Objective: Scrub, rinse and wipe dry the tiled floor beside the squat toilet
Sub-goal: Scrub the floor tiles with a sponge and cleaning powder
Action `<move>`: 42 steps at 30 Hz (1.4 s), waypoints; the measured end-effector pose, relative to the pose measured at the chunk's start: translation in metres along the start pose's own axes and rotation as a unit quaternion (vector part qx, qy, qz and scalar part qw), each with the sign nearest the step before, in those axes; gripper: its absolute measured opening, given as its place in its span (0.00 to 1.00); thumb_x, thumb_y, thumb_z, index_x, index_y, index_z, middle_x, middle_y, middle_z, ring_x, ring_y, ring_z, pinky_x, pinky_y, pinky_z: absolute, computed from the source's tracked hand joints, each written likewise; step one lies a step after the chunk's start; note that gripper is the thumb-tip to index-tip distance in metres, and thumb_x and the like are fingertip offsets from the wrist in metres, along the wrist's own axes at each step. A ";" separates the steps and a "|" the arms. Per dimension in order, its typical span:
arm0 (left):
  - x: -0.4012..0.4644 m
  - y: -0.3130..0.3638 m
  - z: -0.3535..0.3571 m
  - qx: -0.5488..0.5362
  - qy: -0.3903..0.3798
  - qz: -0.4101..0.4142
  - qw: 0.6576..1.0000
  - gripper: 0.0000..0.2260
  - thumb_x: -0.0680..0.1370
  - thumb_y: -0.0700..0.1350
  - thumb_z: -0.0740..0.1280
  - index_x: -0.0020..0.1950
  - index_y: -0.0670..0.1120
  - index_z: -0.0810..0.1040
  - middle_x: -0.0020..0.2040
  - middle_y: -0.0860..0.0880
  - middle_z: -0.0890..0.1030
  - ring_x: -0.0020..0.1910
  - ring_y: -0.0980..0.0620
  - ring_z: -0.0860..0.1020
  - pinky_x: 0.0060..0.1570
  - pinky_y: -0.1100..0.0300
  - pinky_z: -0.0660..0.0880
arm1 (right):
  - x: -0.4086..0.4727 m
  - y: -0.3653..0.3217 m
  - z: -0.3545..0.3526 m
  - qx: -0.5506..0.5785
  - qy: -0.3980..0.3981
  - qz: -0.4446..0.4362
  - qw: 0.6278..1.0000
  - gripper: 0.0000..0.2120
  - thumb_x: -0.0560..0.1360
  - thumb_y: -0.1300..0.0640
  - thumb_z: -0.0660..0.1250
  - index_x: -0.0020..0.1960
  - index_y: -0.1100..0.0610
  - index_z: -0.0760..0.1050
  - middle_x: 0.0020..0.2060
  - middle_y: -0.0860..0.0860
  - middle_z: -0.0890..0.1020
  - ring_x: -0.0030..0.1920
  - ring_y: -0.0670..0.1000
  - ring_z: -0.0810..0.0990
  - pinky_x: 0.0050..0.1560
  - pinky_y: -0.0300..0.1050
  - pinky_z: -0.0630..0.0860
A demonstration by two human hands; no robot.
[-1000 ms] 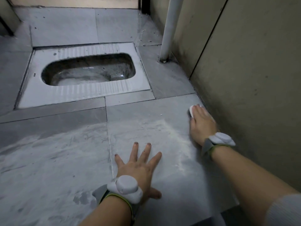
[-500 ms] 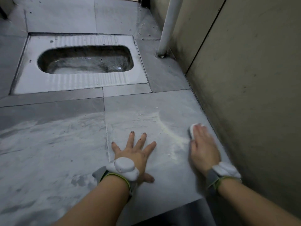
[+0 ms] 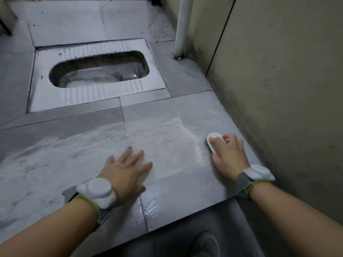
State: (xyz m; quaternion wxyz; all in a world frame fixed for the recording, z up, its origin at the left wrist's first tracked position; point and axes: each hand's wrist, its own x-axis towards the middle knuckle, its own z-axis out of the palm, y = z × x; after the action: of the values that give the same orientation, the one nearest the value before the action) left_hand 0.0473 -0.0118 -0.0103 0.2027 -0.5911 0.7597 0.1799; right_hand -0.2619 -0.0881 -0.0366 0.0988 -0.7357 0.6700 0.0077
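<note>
Right hand [image 3: 229, 154] is grasping a white scrub brush [image 3: 213, 140], fingers curled over its top, and is pressing it onto the tiled floor [image 3: 167, 130] near the right wall [image 3: 278, 89]. Only the far end of the brush is showing; the rest is lying under the hand. Left hand [image 3: 124, 172] is lying released, palm down, fingers spread flat on the same tile, to the left of the brush and nearer the viewer. Each wrist is wearing a white sensor puck on a grey strap edged in green.

Floor condition: grey tiles, with pale, chalky residue spreading in streaks across the tile under both hands and the tile to its left. A yellowish-white powdery trail is running from just left of the brush toward the far side. The near edge of the tile is showing wet, glossy patches between the two forearms. Far tiles are looking darker and more uniform.

The squat toilet [image 3: 98, 75] is sitting far and left of the hands, white with ribbed foot rests, its basin stained dark. A white pipe [image 3: 182, 26] is standing upright in the far right corner beside the wall.
</note>
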 end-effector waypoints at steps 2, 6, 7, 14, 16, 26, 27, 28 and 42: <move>-0.006 -0.010 -0.001 -0.004 -0.023 -0.018 1.000 0.36 0.76 0.68 0.60 0.77 0.65 0.43 0.80 0.54 0.39 0.79 0.46 0.40 0.74 0.40 0.54 | 0.010 0.013 -0.005 0.012 0.000 0.085 0.996 0.19 0.75 0.51 0.64 0.65 0.44 0.70 0.66 0.58 0.64 0.62 0.65 0.65 0.66 0.52 0.63; -0.004 -0.027 0.000 -0.045 -0.029 -0.036 0.998 0.41 0.72 0.68 0.64 0.76 0.67 0.40 0.80 0.56 0.40 0.79 0.46 0.41 0.72 0.40 0.60 | 0.011 -0.012 -0.001 0.021 0.019 0.114 0.993 0.17 0.73 0.46 0.64 0.62 0.44 0.72 0.60 0.58 0.66 0.57 0.64 0.67 0.64 0.53 0.66; -0.002 -0.028 0.001 -0.056 -0.027 -0.036 0.997 0.42 0.72 0.68 0.65 0.76 0.68 0.40 0.80 0.56 0.40 0.79 0.46 0.41 0.72 0.40 0.60 | 0.008 -0.024 0.003 0.017 0.020 0.076 0.997 0.16 0.74 0.47 0.64 0.61 0.44 0.72 0.60 0.57 0.66 0.57 0.64 0.67 0.64 0.53 0.66; 0.001 -0.026 0.010 -0.049 -0.036 -0.030 0.998 0.42 0.71 0.67 0.66 0.75 0.69 0.40 0.79 0.58 0.39 0.79 0.48 0.40 0.70 0.40 0.61 | 0.006 0.001 0.005 0.000 0.036 -0.028 0.999 0.20 0.73 0.52 0.66 0.64 0.43 0.73 0.64 0.58 0.67 0.60 0.63 0.66 0.64 0.54 0.65; 0.003 -0.027 0.012 -0.058 -0.032 -0.034 0.997 0.43 0.71 0.66 0.68 0.75 0.70 0.41 0.79 0.59 0.39 0.79 0.48 0.40 0.70 0.41 0.63 | 0.016 0.013 -0.001 0.011 0.043 0.079 0.996 0.18 0.72 0.52 0.66 0.61 0.44 0.73 0.64 0.59 0.67 0.59 0.65 0.66 0.64 0.54 0.64; 0.006 -0.026 0.016 -0.093 -0.041 -0.039 0.994 0.43 0.71 0.61 0.72 0.75 0.69 0.45 0.80 0.58 0.41 0.79 0.46 0.40 0.68 0.33 0.63 | -0.008 -0.033 0.007 0.045 0.008 -0.044 0.998 0.22 0.74 0.52 0.67 0.67 0.43 0.71 0.66 0.58 0.66 0.64 0.62 0.63 0.68 0.52 0.62; 0.006 -0.026 0.015 -0.093 -0.041 -0.039 0.994 0.43 0.71 0.60 0.72 0.76 0.69 0.46 0.80 0.57 0.41 0.79 0.46 0.40 0.68 0.33 0.62 | -0.006 -0.022 0.005 0.038 0.008 -0.040 0.998 0.22 0.74 0.52 0.67 0.67 0.43 0.71 0.67 0.58 0.66 0.64 0.62 0.63 0.68 0.52 0.62; 0.005 -0.026 0.015 -0.094 -0.043 -0.040 0.994 0.43 0.71 0.60 0.72 0.76 0.68 0.46 0.80 0.57 0.41 0.79 0.45 0.40 0.68 0.32 0.62 | -0.005 -0.010 0.002 0.029 0.008 -0.013 0.999 0.22 0.74 0.53 0.67 0.67 0.43 0.71 0.67 0.59 0.66 0.64 0.63 0.63 0.67 0.53 0.62; 0.009 -0.026 0.015 -0.091 -0.041 -0.040 0.994 0.44 0.71 0.60 0.72 0.76 0.68 0.45 0.80 0.56 0.40 0.79 0.44 0.40 0.68 0.31 0.62 | -0.025 -0.005 -0.003 0.007 -0.018 -0.022 1.000 0.24 0.76 0.51 0.64 0.71 0.40 0.66 0.68 0.58 0.64 0.63 0.62 0.63 0.67 0.52 0.63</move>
State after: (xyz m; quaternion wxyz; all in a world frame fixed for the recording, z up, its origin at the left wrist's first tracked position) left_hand 0.0725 -0.0173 -0.0289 0.1860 -0.6295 0.7066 0.2643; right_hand -0.2600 -0.0638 -0.0299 0.1163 -0.7494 0.6516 0.0139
